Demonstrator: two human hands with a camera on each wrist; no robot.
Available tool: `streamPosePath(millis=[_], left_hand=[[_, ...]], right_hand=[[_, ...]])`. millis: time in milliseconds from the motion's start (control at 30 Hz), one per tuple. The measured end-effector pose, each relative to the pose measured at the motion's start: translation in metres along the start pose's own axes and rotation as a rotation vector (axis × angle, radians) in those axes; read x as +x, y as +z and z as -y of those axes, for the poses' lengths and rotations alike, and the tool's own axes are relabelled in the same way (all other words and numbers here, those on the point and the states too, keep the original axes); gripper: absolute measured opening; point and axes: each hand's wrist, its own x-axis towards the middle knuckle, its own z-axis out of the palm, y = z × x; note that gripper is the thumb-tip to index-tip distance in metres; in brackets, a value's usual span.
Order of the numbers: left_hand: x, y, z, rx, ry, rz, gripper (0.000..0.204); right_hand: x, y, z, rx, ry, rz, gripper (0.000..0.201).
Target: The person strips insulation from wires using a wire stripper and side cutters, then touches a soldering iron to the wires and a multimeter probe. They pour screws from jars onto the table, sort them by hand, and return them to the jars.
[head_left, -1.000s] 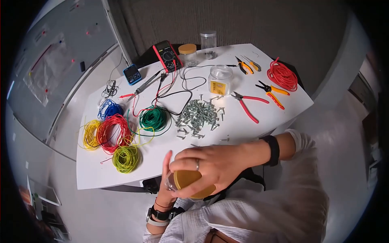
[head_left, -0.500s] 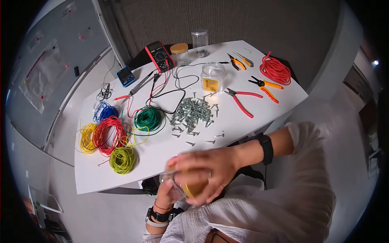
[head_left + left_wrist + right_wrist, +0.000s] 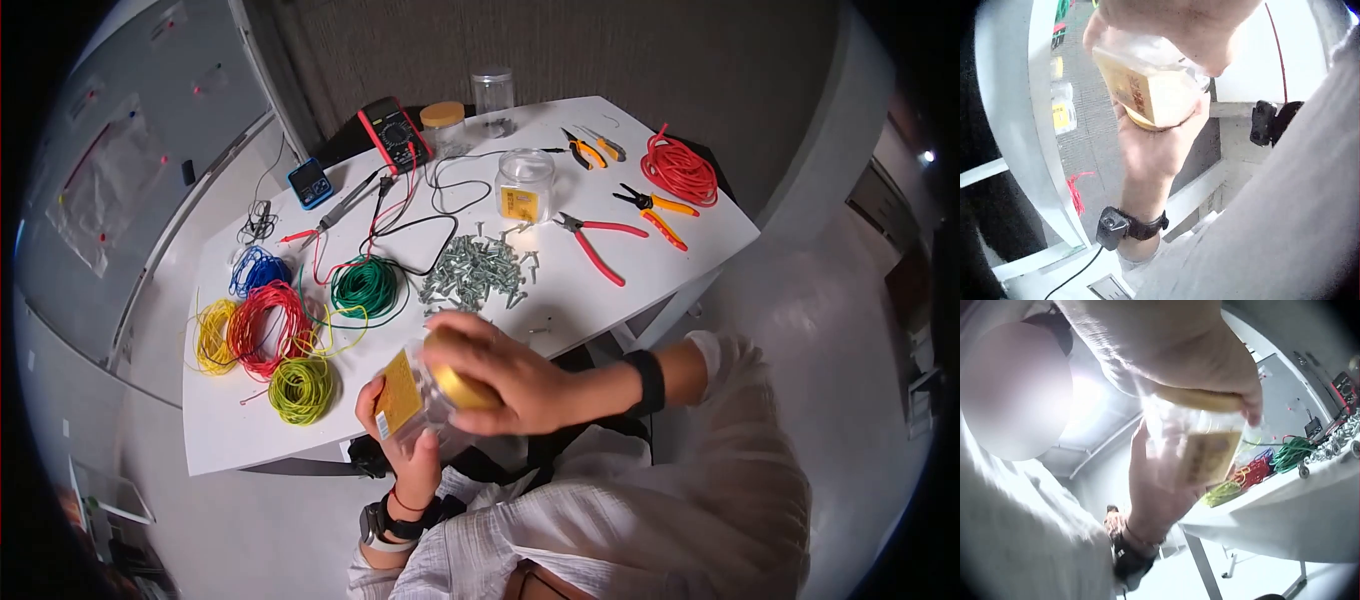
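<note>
A clear plastic jar (image 3: 400,400) with a yellow label is tilted above the table's front edge, between both hands. My left hand (image 3: 410,450) grips the body of the jar, its thumb on the near side. Over the jar's gold-coloured lid (image 3: 465,388) curl the fingers of my right hand (image 3: 535,385), slightly blurred. The right wrist view has the lid (image 3: 1200,400) at the jar's mouth, beneath my right palm. Just behind the hands, a heap of screws (image 3: 468,275) lies on the white table (image 3: 330,440).
A lidless labelled jar (image 3: 525,188) stands behind the screws. Coils of wire (image 3: 270,330) lie on the left, near a red multimeter (image 3: 395,135). Red-handled cutters (image 3: 600,248), orange-handled pliers (image 3: 660,215) and a red coil (image 3: 680,172) sit at the right.
The jar has turned in my hands so its yellow label faces up in the head view. My right hand has moved up slightly, still over the lid.
</note>
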Motion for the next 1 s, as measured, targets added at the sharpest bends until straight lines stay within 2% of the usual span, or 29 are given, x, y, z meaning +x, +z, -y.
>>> streamPosePath(millis=[33, 67, 100, 133, 200, 267, 300, 367, 400, 433, 567, 633, 667, 700, 733, 767, 800, 867, 900, 933, 1000], left_hand=[[0.004, -0.004, 0.003, 0.216, 0.168, 0.045, 0.08], [0.007, -0.008, 0.005, 0.438, 0.334, 0.087, 0.079], [0.01, -0.011, 0.007, 0.48, 0.418, 0.114, 0.077], [0.009, -0.009, 0.007, 0.434, 0.39, 0.12, 0.075], [0.004, -0.003, 0.012, 0.351, 0.334, 0.104, 0.076], [0.002, 0.0, 0.017, 0.32, 0.308, 0.093, 0.076], [0.001, 0.001, 0.019, 0.279, 0.309, 0.071, 0.076], [-0.001, 0.003, 0.02, 0.241, 0.311, 0.047, 0.076], [-0.003, 0.004, 0.017, 0.288, 0.254, 0.035, 0.078], [-0.004, 0.005, 0.014, 0.336, 0.196, 0.023, 0.08], [-0.006, 0.007, 0.01, 0.326, 0.144, 0.006, 0.079], [-0.005, 0.01, 0.009, 0.242, 0.065, -0.05, 0.071], [-0.002, 0.012, 0.007, 0.239, 0.062, -0.047, 0.071], [0.004, 0.013, 0.004, -0.073, -0.173, -0.018, 0.065], [0.008, 0.012, 0.0, -0.385, -0.404, 0.011, 0.06], [0.01, 0.009, -0.004, -0.462, -0.464, 0.06, 0.055], [0.015, 0.006, -0.01, -0.462, -0.46, 0.064, 0.055], [0.023, -0.001, -0.021, -0.498, -0.718, 0.254, 0.054], [0.027, -0.004, -0.021, -0.457, -0.801, 0.276, 0.054], [0.027, -0.007, -0.021, -0.457, -0.805, 0.278, 0.054], [0.029, -0.011, -0.021, -0.416, -1.007, 0.397, 0.055]], right_hand=[[0.001, -0.002, -0.003, 0.033, 0.148, 0.04, 0.057], [0.001, -0.008, -0.007, 0.064, 0.212, 0.099, 0.058], [0.001, -0.012, -0.006, 0.193, 0.287, 0.132, 0.058], [0.0, -0.016, -0.004, 0.323, 0.364, 0.167, 0.059], [-0.002, -0.016, -0.001, 0.276, 0.413, 0.197, 0.058], [-0.005, -0.013, -0.002, 0.079, 0.334, 0.123, 0.058], [-0.006, -0.008, -0.007, 0.047, 0.246, 0.067, 0.057], [-0.005, -0.007, -0.008, 0.007, 0.183, 0.039, 0.056], [-0.004, -0.006, -0.009, -0.031, 0.118, 0.016, 0.054], [-0.004, -0.006, -0.009, -0.024, 0.115, 0.02, 0.054], [-0.005, -0.002, -0.009, -0.072, 0.081, -0.005, 0.052], [-0.005, -0.002, -0.007, -0.082, 0.068, -0.023, 0.052], [-0.004, -0.004, -0.003, -0.268, 0.012, 0.01, 0.052], [-0.004, -0.005, 0.0, -0.454, -0.045, 0.045, 0.052], [-0.006, -0.005, -0.001, -0.456, -0.045, 0.046, 0.052], [-0.008, -0.005, -0.004, -0.443, -0.117, 0.077, 0.058], [-0.009, -0.006, -0.006, -0.43, -0.189, 0.107, 0.065], [-0.005, -0.014, 0.006, -0.417, -0.204, 0.135, 0.064], [0.0, -0.019, 0.009, -0.385, -0.328, 0.194, 0.061], [0.002, -0.021, 0.01, -0.352, -0.456, 0.251, 0.058], [0.002, -0.017, 0.007, -0.317, -0.522, 0.259, 0.056]])
